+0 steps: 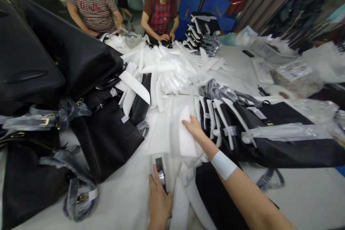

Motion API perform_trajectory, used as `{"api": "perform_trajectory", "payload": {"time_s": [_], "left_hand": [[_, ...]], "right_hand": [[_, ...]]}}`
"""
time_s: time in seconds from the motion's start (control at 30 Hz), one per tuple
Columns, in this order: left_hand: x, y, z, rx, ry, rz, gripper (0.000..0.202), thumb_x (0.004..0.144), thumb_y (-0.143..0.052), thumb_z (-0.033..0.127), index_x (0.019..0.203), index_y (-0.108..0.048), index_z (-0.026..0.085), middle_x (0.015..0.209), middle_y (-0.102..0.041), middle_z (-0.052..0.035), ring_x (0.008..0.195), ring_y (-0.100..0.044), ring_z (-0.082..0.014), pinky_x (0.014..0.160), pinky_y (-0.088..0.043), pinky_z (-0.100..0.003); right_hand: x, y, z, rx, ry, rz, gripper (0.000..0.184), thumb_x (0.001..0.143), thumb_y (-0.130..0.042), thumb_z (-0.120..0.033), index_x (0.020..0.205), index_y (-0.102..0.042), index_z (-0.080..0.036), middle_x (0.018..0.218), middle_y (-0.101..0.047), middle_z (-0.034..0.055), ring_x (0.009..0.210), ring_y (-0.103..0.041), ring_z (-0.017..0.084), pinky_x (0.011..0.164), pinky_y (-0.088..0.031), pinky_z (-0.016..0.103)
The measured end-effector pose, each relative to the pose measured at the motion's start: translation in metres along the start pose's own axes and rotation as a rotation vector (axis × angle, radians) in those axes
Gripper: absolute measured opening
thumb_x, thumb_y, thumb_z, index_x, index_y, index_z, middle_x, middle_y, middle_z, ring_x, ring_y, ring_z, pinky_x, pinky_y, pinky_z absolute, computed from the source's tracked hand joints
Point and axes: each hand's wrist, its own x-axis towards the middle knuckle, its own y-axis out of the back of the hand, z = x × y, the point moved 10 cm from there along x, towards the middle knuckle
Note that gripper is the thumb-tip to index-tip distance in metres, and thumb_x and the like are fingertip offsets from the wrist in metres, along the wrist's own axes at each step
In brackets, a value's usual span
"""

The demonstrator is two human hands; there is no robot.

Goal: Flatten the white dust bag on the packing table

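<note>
My right hand (193,128) pinches the edge of a flat white foam piece (188,142) lying near the middle of the table. Below and to the left, my left hand (160,201) rests its outstretched fingers on a small black-and-grey device with a shiny round part (161,176), which looks like a tape dispenser. More white foam strips (180,201) lie beside this hand, next to a black bag piece (215,194) partly under my right forearm. To the right, black bags (291,151) lie in an overlapping row with white foam pieces between them.
Black bags (107,140) with plastic-wrapped straps crowd the left side. A white foam pile (172,68) covers the table's centre back. Across the table, two people (161,14) handle items, near a stack of black bags (203,30). Clear plastic bags (296,68) lie at right.
</note>
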Motion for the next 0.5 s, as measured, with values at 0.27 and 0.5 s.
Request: {"api": "perform_trajectory", "payload": {"time_s": [0.27,0.5], "left_hand": [[0.017,0.015,0.018,0.082,-0.091,0.145,0.092,0.080,-0.060,0.021,0.150,-0.002,0.021,0.144,-0.032,-0.0267,0.117,-0.056,-0.0374,0.091,-0.049,-0.043],[0.009,0.042,-0.006,0.003,-0.129,0.114,0.100,0.074,-0.060,0.014,0.150,0.004,0.025,0.151,-0.033,-0.0151,0.131,-0.045,-0.0293,0.094,-0.048,-0.034]], "right_hand": [[-0.145,-0.001,-0.011,-0.097,0.198,-0.505,0.025,0.070,-0.071,-0.042,0.074,-0.069,-0.018,0.100,-0.070,0.0064,0.092,-0.064,0.025,0.083,-0.050,0.035],[-0.227,-0.117,0.027,-0.670,0.670,-0.871,0.028,0.063,-0.079,-0.036,0.088,-0.074,-0.023,0.150,-0.038,0.0120,0.143,-0.013,0.039,0.108,-0.004,0.070]]}}
